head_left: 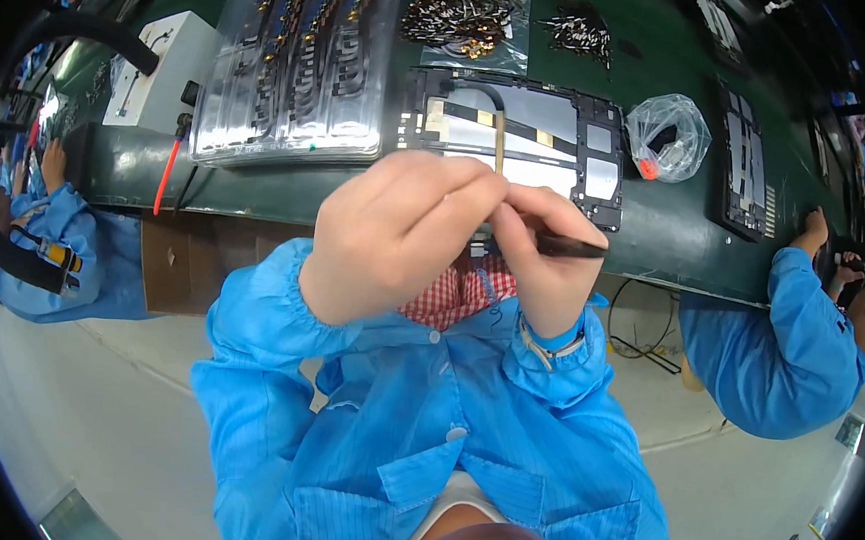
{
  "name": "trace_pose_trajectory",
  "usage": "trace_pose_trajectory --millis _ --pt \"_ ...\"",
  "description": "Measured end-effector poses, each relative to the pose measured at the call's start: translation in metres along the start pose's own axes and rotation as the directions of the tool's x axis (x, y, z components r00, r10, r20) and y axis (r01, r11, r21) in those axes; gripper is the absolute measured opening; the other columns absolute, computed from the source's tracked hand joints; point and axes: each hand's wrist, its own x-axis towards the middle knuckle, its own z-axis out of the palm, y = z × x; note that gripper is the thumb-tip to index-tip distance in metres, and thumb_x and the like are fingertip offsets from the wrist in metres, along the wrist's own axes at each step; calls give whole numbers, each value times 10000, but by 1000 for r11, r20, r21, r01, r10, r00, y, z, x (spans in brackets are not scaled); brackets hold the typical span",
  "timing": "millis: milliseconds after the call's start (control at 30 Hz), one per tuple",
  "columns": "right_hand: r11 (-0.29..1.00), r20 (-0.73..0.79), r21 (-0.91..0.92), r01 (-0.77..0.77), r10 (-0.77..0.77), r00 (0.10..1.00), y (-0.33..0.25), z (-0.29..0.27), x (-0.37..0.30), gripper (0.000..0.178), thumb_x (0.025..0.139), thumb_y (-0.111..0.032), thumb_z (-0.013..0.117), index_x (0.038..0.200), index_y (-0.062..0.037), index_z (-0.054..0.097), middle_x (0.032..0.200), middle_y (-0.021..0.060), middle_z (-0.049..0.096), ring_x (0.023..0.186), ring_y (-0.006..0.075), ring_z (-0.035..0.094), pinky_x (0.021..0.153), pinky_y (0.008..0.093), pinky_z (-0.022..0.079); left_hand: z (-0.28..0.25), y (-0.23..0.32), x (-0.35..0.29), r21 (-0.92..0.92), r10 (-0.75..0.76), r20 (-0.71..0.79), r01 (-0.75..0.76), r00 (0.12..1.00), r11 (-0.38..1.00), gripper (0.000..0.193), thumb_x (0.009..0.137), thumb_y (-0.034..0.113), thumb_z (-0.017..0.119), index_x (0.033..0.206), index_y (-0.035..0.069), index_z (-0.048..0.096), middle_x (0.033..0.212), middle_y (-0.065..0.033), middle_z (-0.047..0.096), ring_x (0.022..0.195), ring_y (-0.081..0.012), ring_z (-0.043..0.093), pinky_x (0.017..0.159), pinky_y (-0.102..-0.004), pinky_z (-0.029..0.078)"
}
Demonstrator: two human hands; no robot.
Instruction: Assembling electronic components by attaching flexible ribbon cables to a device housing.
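Observation:
Both my hands meet just in front of an opened tablet-like device (599,181), a black frame with silver panels lying on the bench. My left hand (385,232) is closed, its fingertips pinching a thin flat flex cable (500,139). The cable stands up from my fingers over the device, its dark far end bent to the left. My right hand (553,263) is closed around a slim black tool (572,248), whose tip is hidden. Its thumb and forefinger touch my left fingertips at the cable's lower end; whether they grip the cable too, I cannot tell.
A clear plastic tray (361,150) of flex cables stands at the left. Behind the device lie a bag of small cable parts (460,21) and a loose pile (582,32). At the right are a clear plastic bag (668,136) and another device (746,162). Co-workers' blue sleeves (797,286) flank me.

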Motion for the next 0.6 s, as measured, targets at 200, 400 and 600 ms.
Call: trace_pose_trajectory --millis 200,400,600 --pt "901 23 -349 257 -266 964 -10 7 -2 205 715 103 626 910 40 632 785 65 617 608 59 492 538 175 372 -8 -1 4 -71 -101 -25 99 995 993 255 635 -37 679 879 18 630 842 -95 627 724 -235 606 613 -303 493" --pt "775 66 -480 411 -435 898 -6 18 -3 199 679 26 682 872 4 643 738 127 633 623 239 621 566 293 471 -20 -2 -5 31 -56 0 56 998 998 239 623 -26 691 854 9 642 831 -89 631 689 -234 604 593 -300 500" --pt "700 154 -515 495 -493 857 1 31 -5 212 648 8 692 854 -5 638 737 117 630 650 265 621 569 324 471 -29 -9 -21 177 34 -18 -30 999 984 304 565 105 614 861 37 619 838 -56 608 680 -188 586 570 -258 494"
